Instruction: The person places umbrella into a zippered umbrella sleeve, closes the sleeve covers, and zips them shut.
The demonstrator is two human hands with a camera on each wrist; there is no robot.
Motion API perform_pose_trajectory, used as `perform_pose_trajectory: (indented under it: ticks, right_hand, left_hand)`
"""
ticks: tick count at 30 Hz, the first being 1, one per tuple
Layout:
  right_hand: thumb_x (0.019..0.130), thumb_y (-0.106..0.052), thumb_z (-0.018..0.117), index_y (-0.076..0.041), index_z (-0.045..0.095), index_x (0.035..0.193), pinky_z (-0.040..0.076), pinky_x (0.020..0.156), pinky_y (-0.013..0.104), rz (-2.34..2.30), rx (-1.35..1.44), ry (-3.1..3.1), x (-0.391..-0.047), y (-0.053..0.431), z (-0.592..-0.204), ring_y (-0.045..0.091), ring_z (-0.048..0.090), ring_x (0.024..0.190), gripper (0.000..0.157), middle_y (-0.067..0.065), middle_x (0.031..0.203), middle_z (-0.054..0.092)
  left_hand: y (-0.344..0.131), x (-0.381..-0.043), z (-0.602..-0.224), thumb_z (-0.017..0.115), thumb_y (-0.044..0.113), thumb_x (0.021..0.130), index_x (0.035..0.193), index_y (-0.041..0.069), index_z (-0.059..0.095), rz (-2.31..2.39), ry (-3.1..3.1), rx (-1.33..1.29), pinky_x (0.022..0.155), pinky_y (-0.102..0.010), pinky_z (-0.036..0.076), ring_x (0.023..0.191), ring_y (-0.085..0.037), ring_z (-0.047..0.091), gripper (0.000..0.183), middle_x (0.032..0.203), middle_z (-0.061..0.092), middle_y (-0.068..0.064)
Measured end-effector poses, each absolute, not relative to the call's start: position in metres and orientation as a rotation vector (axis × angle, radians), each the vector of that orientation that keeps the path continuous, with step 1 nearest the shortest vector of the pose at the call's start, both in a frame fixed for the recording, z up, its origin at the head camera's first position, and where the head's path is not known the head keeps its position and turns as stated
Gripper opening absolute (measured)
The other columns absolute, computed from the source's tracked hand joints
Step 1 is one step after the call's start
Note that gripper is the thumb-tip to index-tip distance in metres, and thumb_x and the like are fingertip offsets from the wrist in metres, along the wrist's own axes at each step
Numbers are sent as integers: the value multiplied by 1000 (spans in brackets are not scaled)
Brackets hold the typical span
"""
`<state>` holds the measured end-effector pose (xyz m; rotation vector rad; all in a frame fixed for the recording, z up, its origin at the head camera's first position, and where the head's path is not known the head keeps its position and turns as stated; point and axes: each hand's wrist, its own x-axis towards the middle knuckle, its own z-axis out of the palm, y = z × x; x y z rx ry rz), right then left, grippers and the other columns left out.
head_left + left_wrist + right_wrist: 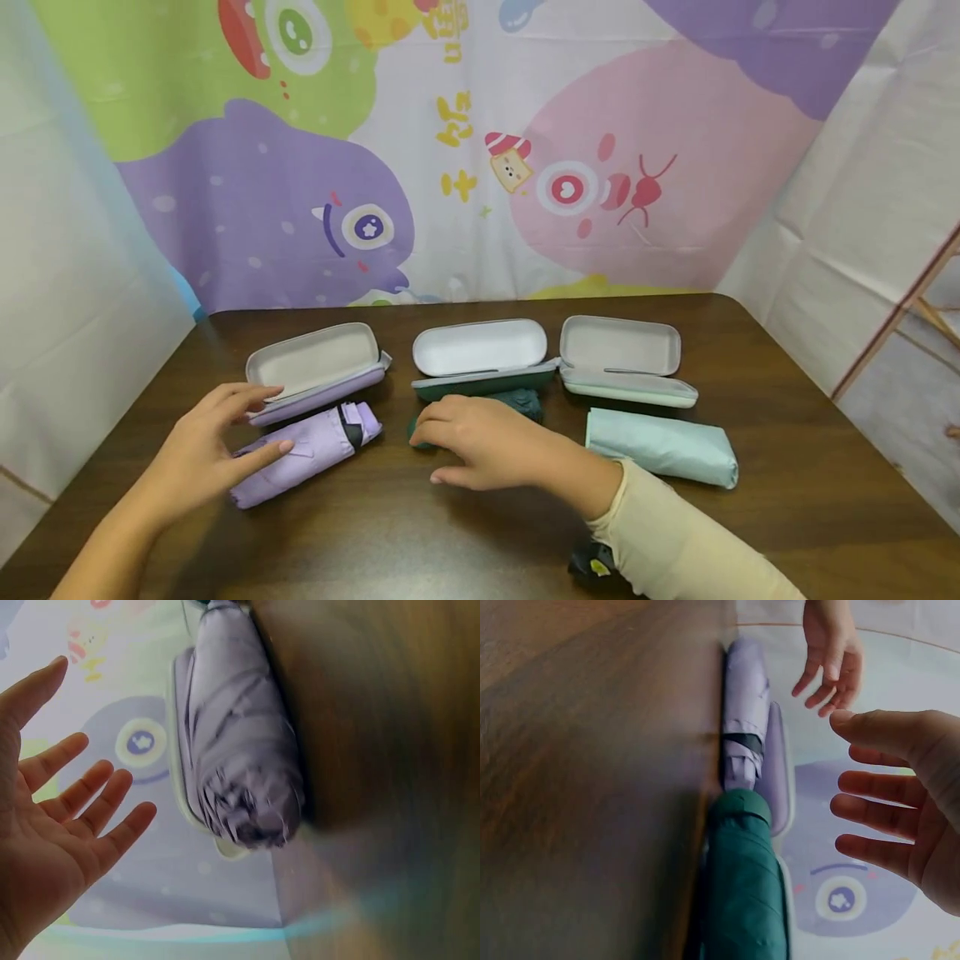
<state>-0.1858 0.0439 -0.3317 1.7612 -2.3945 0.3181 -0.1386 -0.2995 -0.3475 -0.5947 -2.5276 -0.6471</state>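
Left grip [206, 450] and right grip [480, 442], both wide and holding nothing, hover over the counter [375, 542]. Beside the left lies the lilac umbrella [307, 458]; just beyond the right, the dark green umbrella [746, 877]; farther right, the mint umbrella [663, 447]. Behind these, the lilac case [330, 395], dark green case [487, 383] and mint case [630, 390] gape open. Laying-out appears complete; no umbrella is yet cased. Yellow characters [454, 121] on the backdrop [468, 279] and the yellow label [600, 567] near the right forearm remain illegible from here.
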Motion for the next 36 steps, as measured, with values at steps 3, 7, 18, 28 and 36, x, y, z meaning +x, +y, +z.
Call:
perform_pose_trajectory:
  ticks: [3, 7, 18, 28, 36]
  right_hand:
    - [89, -29, 72, -10, 64, 121, 44, 95, 23, 279, 1777, -2407, -187, 35, -336, 14, 55, 109, 38, 0, 118, 61]
    - [90, -30, 72, -11, 62, 123, 42, 98, 22, 262, 1793, -2401, -188, 22, -340, 14, 55, 112, 39, 1, 119, 60]
    - [89, -32, 72, -14, 58, 130, 41, 99, 23, 146, 1789, -2383, -194, -23, -341, 16, 51, 118, 47, 1, 129, 55]
    - [89, -31, 72, -14, 60, 127, 46, 88, 20, 78, 1721, -2339, -201, -52, -354, 13, 52, 112, 44, -1, 123, 57]
    - [88, -35, 73, -17, 59, 128, 47, 87, 21, 23, 1702, -2320, -206, -69, -361, 14, 52, 112, 46, -2, 124, 56]
  left_hand:
    - [-308, -143, -348, 87, 16, 73, 124, 5, 63, -758, -2522, -566, 82, -5, 41, 96, -4, 56, 57, 114, 58, 0]
    - [-319, -148, -346, 83, 16, 78, 127, 7, 61, -868, -2574, -469, 77, -7, 45, 95, -3, 60, 54, 115, 58, -4]
    - [-346, -168, -345, 77, 19, 86, 130, 2, 57, -966, -2670, -351, 69, -12, 49, 91, -5, 64, 52, 117, 58, -18]
    - [-364, -186, -357, 78, 20, 84, 125, -3, 60, -954, -2705, -323, 66, -15, 48, 89, 9, 58, 50, 112, 65, -26]
    - [-369, -209, -367, 76, 17, 86, 134, -6, 51, -987, -2733, -300, 68, -15, 48, 107, -43, 61, 59, 128, 55, -30]
